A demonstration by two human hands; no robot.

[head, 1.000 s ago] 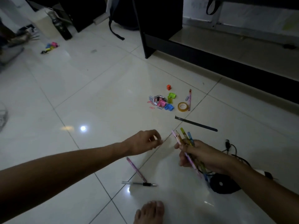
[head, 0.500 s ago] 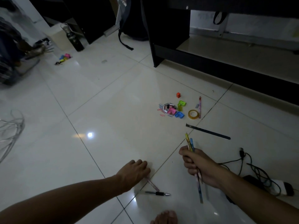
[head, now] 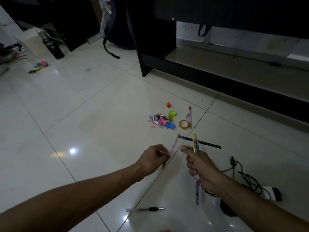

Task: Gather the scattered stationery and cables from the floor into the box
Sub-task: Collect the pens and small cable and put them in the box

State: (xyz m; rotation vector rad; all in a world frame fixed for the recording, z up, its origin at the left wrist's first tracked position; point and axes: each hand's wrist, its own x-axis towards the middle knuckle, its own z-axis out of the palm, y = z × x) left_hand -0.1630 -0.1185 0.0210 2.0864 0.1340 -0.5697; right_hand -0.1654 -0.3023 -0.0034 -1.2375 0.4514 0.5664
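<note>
Two hands are working together: the left hand [head: 154, 159] is pinching a pink pencil [head: 173, 147], angling it toward the right hand [head: 199, 164], which is gripping a pencil bundle [head: 196, 144], probably to carry everything in one trip. The box is not showing; a pen [head: 145, 209] is lying on the floor.

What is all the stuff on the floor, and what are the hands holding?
pink pencil: one, pink, gripped in the left hand
pencils: a few, yellow and blue, bunched in the right hand
pen: one, clear and black, floor, near
ruler: one, dark, floor beyond the hands
tape roll: one, yellowish, beside the clip pile
clip pile: many, pink, green, blue, mid floor
sharpener: one, orange, behind the pile
red pencil: one, right of the pile
cables: black, tangled, floor right
bottle: one, dark, far left
left hand: holding
right hand: holding
</note>
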